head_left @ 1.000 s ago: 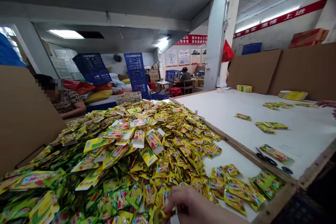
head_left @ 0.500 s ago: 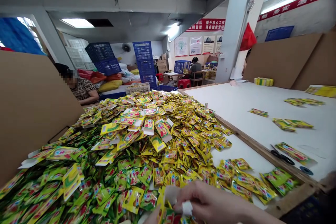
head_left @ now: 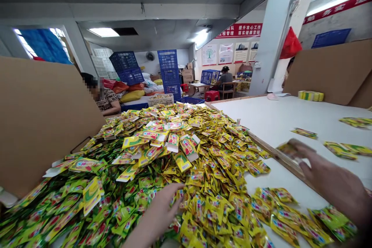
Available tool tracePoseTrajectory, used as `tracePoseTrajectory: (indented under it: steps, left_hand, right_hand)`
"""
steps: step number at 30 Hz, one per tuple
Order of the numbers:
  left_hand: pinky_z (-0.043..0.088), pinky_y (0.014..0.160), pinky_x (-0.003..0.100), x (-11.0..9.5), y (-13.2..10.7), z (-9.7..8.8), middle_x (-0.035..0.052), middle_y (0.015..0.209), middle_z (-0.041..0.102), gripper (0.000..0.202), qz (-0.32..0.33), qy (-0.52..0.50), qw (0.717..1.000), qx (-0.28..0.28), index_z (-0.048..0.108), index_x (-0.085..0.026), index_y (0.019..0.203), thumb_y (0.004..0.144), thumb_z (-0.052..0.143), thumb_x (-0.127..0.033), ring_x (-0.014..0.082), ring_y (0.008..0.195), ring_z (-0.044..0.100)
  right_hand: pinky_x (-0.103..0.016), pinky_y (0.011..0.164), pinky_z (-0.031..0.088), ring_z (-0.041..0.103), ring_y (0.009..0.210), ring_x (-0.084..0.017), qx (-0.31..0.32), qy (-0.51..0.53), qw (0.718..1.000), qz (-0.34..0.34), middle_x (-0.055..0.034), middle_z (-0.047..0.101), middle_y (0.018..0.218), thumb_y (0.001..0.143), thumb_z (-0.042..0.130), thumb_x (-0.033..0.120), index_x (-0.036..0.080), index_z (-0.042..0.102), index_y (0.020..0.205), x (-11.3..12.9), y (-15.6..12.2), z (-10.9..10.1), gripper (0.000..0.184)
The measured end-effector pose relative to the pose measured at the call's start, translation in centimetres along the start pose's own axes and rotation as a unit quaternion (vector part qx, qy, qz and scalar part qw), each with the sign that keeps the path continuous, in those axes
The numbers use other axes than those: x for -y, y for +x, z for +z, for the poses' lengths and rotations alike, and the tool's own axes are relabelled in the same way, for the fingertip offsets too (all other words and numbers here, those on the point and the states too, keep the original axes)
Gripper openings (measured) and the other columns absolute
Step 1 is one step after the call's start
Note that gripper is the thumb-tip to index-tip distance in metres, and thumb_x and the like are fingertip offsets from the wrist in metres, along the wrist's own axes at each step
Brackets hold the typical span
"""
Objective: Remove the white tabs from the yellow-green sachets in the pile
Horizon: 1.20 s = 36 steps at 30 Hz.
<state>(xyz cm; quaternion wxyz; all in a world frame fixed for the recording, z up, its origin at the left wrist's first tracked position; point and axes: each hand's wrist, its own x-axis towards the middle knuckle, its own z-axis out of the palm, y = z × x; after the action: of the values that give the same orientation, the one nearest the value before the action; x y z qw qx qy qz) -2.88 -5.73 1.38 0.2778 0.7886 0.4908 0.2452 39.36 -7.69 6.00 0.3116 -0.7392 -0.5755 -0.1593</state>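
My left hand reaches over the near part of the heap, its fingers stretched out and slightly apart over small yellow packets. Nothing shows in its grasp, though its fingertips are close to the packets. Above the wooden strip at the right, my right hand is closed on a flat small carton, blurred by motion. Something white wraps one of its fingers. Green packets lie at the left of the heap, and yellow cartons with white open flaps lie on top.
A wooden strip divides the heap from a white tabletop, where filled cartons lie. Cardboard panels stand at both sides. A co-worker sits behind the left panel; another person sits farther back near blue crates.
My right hand has moved from the front of the heap to the right, carrying the carton. My left hand has come up into view over the packets. The view has shifted somewhat.
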Motion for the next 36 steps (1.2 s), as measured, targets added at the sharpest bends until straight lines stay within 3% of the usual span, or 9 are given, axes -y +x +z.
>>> tracePoseTrajectory:
  steps: [2,5,8,11,15,23,28,33,36]
  left_hand:
    - [0.041,0.093,0.038,2.9,-1.6,-1.9,0.0062,0.111,0.061,0.029,-0.050,0.058,0.997,-0.033,0.057,-0.024,0.107,0.084,0.040,-0.034,0.0225,0.103,0.055]
    - [0.044,0.086,0.040,5.8,-4.7,-2.8,0.0084,0.105,0.059,0.027,-0.109,0.134,0.983,-0.058,0.054,-0.021,0.103,0.084,0.038,-0.032,0.0239,0.097,0.056]
    - [0.044,0.084,0.040,6.5,-6.4,-2.4,0.0094,0.103,0.056,0.026,-0.115,0.173,0.974,-0.092,0.053,-0.020,0.100,0.085,0.035,-0.031,0.0246,0.100,0.053]
    - [0.040,0.090,0.040,5.8,-5.5,-1.6,0.0101,0.110,0.054,0.027,-0.082,0.185,0.973,-0.114,0.052,-0.021,0.103,0.085,0.033,-0.028,0.0245,0.108,0.048]
    - [0.028,0.101,0.044,5.1,-2.2,0.2,0.0097,0.126,0.048,0.041,-0.030,0.186,0.980,-0.063,0.048,-0.023,0.119,0.078,0.047,-0.029,0.0269,0.119,0.040]
    - [0.032,0.092,0.048,6.5,0.5,2.0,0.0146,0.112,0.057,0.045,-0.109,0.113,0.983,-0.090,0.051,-0.015,0.114,0.071,0.054,-0.029,0.0328,0.108,0.047]
    - [0.040,0.086,0.044,5.5,0.1,1.8,0.0161,0.101,0.063,0.036,-0.123,-0.012,0.985,-0.117,0.060,-0.010,0.097,0.078,0.044,-0.035,0.0309,0.096,0.056]
    - [0.049,0.079,0.031,2.3,-1.7,2.8,0.0110,0.103,0.065,0.041,-0.084,-0.162,0.976,-0.122,0.054,-0.011,0.111,0.079,0.042,-0.033,0.0215,0.089,0.061]
    - [0.049,0.081,0.031,1.1,-2.8,2.7,0.0107,0.105,0.065,0.046,-0.074,-0.269,0.954,-0.114,0.054,-0.014,0.112,0.075,0.051,-0.040,0.0238,0.094,0.060]
  right_hand:
    - [-0.034,0.047,0.032,0.054,0.049,-0.021,0.015,-0.050,0.999,-0.012,-0.0201,0.059,0.109,0.077,0.045,0.019,0.016,0.049,0.122,1.0,1.5,1.4,0.045]
    - [-0.033,0.060,0.042,0.059,0.071,-0.023,0.109,0.062,0.984,-0.126,-0.0176,0.060,0.106,0.081,0.039,0.017,0.013,0.054,0.110,8.5,-0.1,5.4,0.032]
    - [-0.028,0.072,0.043,0.057,0.084,-0.019,0.227,0.138,0.921,-0.284,-0.0037,0.064,0.088,0.079,0.046,0.019,0.022,0.060,0.093,17.9,-4.6,9.4,0.020]
    - [-0.033,0.075,0.042,0.053,0.087,-0.024,0.283,0.162,0.877,-0.352,-0.0060,0.061,0.091,0.061,0.063,0.021,0.019,0.059,0.090,23.3,-8.9,11.9,0.030]
    - [-0.045,0.078,0.038,0.048,0.092,-0.032,0.313,0.179,0.877,-0.317,-0.0172,0.058,0.092,0.064,0.056,0.011,0.010,0.058,0.085,23.8,-11.4,13.3,0.021]
    - [-0.037,0.077,0.042,0.055,0.084,-0.023,0.309,0.445,0.834,-0.105,-0.0074,0.061,0.086,0.081,0.046,0.025,0.017,0.056,0.086,20.2,-10.2,12.4,0.014]
    - [-0.030,0.054,0.048,0.059,0.056,-0.018,0.321,0.609,0.723,0.046,0.0002,0.056,0.062,0.083,0.041,0.054,0.020,0.043,0.088,22.2,-12.7,11.5,0.034]
    - [-0.024,0.049,0.046,0.058,0.049,-0.014,0.341,0.783,0.470,0.223,0.0029,0.057,0.055,0.060,0.074,0.048,0.020,0.042,0.072,24.9,-14.4,10.6,0.044]
    - [-0.023,0.044,0.044,0.055,0.042,-0.012,0.358,0.770,0.480,0.221,0.0036,0.056,0.054,0.057,0.075,0.048,0.018,0.044,0.069,25.0,-14.1,10.5,0.044]
